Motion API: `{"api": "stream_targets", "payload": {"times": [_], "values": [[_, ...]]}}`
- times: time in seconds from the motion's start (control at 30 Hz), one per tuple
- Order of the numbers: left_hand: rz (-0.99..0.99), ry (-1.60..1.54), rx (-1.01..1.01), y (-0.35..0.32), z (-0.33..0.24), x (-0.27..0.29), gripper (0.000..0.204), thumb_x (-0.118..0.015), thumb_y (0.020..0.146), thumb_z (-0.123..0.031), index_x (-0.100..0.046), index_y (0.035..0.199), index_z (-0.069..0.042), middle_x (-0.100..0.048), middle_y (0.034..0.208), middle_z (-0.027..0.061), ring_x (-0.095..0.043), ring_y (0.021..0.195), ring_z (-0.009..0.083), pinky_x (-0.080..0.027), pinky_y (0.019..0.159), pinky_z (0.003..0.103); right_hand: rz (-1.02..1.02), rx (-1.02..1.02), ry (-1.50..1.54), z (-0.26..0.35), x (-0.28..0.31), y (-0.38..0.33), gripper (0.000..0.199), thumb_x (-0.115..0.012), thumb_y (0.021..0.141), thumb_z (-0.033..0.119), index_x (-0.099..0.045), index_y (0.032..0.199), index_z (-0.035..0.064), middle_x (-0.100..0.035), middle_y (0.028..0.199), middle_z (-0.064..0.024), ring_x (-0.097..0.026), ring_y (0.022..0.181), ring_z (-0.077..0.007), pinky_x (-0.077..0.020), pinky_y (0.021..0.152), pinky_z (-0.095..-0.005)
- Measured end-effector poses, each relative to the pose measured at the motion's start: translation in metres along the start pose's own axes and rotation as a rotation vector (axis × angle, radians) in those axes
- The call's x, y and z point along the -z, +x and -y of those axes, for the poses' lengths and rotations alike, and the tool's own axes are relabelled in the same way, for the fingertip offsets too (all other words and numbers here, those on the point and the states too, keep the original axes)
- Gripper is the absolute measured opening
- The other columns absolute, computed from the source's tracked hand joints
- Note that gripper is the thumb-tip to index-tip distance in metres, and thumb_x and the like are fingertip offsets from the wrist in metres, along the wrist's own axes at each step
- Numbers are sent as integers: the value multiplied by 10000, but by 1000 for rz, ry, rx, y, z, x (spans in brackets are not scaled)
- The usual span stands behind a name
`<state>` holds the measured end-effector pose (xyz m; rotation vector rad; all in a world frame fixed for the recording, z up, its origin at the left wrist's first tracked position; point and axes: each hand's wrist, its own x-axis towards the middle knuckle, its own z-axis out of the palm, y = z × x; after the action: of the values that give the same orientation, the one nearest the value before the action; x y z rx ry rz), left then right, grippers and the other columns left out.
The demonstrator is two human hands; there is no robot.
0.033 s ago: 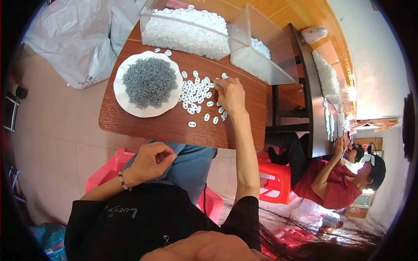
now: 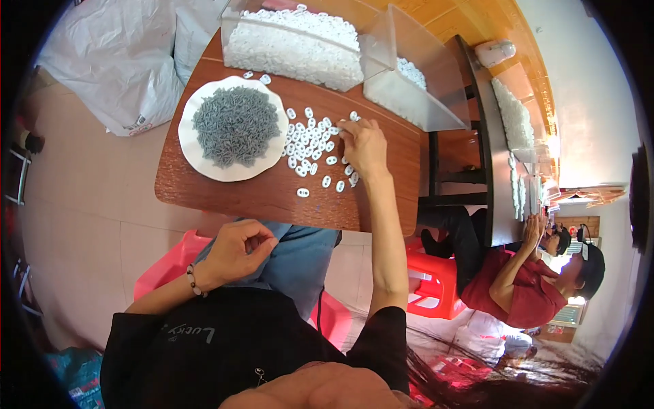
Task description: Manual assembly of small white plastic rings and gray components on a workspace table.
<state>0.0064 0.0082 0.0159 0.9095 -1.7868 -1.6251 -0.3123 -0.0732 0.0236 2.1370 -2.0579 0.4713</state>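
Observation:
Small white oval pieces (image 2: 310, 140), each with two dark holes or dots, lie scattered on a brown wooden table (image 2: 272, 204). Over their right side my right hand (image 2: 364, 146) reaches down, fingers bent together and fingertips against the pieces. What is between those fingertips is hidden. My left hand (image 2: 238, 252) hovers above my lap, in front of the table edge, with its fingers curled and thumb drawn in. I cannot make out whether it holds anything small. Left of the pieces sits a white scalloped plate (image 2: 194, 160) heaped with short grey rod-like parts (image 2: 235, 126).
Clear bins (image 2: 293, 58) full of white pieces stand at the table's back, one (image 2: 415, 102) at the right. White sacks (image 2: 112, 65) rest at the far left. A co-worker in a red shirt (image 2: 514, 290) sits at a dark table (image 2: 501, 198) on the right.
The view has shifted very slightly. Both hands hold nearly the same pose, and the right stays at the white pieces.

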Motion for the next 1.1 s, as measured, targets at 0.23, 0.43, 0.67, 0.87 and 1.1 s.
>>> {"api": "stream_targets", "payload": {"times": [0.23, 0.43, 0.67, 0.87, 1.1], "values": [[31, -20, 30, 1, 9, -6, 112, -696, 829, -107, -659, 817, -1, -596, 709, 36, -519, 614, 87, -416, 560, 232, 23, -90, 77, 5, 0, -2, 140, -696, 773, 118, -654, 900, 75, -653, 872, -132, -580, 880, -334, -466, 752, -439], [77, 2, 9, -5, 9, -15, 112, -690, 833, -102, -652, 805, 1, -584, 703, 27, -512, 617, 77, -409, 558, 228, -41, -111, 87, 9, 4, -11, 170, -732, 755, 157, -604, 830, 74, -598, 753, -99, -546, 781, -298, -455, 707, -412], [72, 6, -29, -4, 14, -20, 104, -687, 836, -93, -653, 830, 5, -595, 717, 42, -501, 581, 84, -406, 536, 231, -214, -288, 398, 21, 34, -52, 181, -716, 813, 123, -680, 973, 45, -644, 763, -68, -575, 673, -131, -465, 633, -266], [42, 19, 17, -2, 11, -16, 96, -678, 846, -96, -654, 836, -4, -596, 726, 18, -508, 621, 73, -412, 571, 223, -154, -440, 672, 51, 45, -107, 172, -685, 856, 100, -695, 1008, 18, -680, 818, -48, -569, 706, -80, -455, 641, -225], [-6, -167, 147, 4, 17, -17, 117, -660, 885, -114, -642, 892, 1, -626, 794, -2, -543, 712, 50, -437, 644, 209, 49, -668, 1279, 102, 47, -140, 186, -631, 916, 101, -628, 1035, -42, -710, 892, -84, -565, 718, -66, -447, 661, -201]]}}
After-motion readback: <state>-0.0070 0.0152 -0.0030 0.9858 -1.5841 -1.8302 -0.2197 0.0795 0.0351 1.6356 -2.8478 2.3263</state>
